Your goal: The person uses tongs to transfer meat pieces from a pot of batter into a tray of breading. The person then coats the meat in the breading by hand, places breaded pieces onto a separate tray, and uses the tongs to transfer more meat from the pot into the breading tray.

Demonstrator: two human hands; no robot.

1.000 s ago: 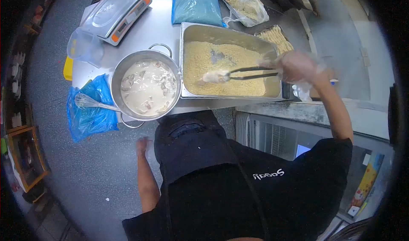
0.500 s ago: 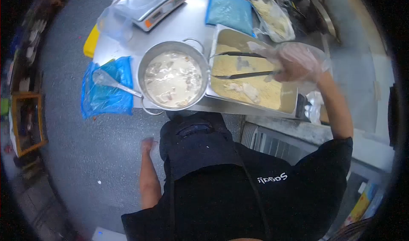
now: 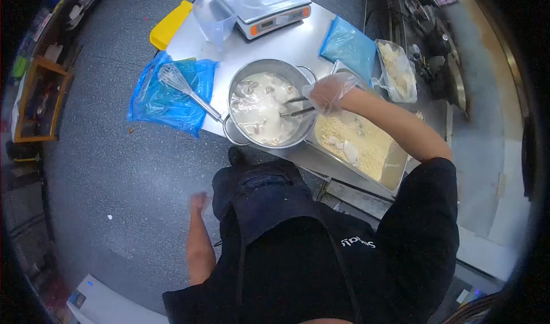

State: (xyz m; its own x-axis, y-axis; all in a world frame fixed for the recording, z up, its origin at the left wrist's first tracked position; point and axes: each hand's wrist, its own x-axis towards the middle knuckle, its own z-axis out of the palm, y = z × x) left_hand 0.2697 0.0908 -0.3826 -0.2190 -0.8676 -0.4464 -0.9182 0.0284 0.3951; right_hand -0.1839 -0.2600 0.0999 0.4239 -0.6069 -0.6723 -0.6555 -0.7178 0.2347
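My right hand (image 3: 329, 95), in a clear plastic glove, is closed around a pair of dark tongs (image 3: 299, 112). The tong tips dip into the milky white liquid (image 3: 264, 109) at the right side of a metal pot (image 3: 234, 122). Pale chunks show in that liquid. Under my right forearm is a metal tray (image 3: 394, 175) of yellowish crumbly coating (image 3: 366, 146), with a pale coated piece (image 3: 350, 151) lying in it. My left hand (image 3: 198, 202) hangs low beside my body over the floor, away from the table; its fingers are blurred.
A whisk (image 3: 183, 83) lies across a blue plastic bag (image 3: 166, 106), its handle against the pot. Behind stand a scale (image 3: 275, 18) and a clear plastic jug (image 3: 215, 26). A blue packet (image 3: 349, 49) and a bag of pale crumbs (image 3: 396, 72) lie toward the back right.
My right hand has brought the tongs leftward from the crumb tray into the pot. The view has turned, so the table appears shifted right. My left hand still hangs down.
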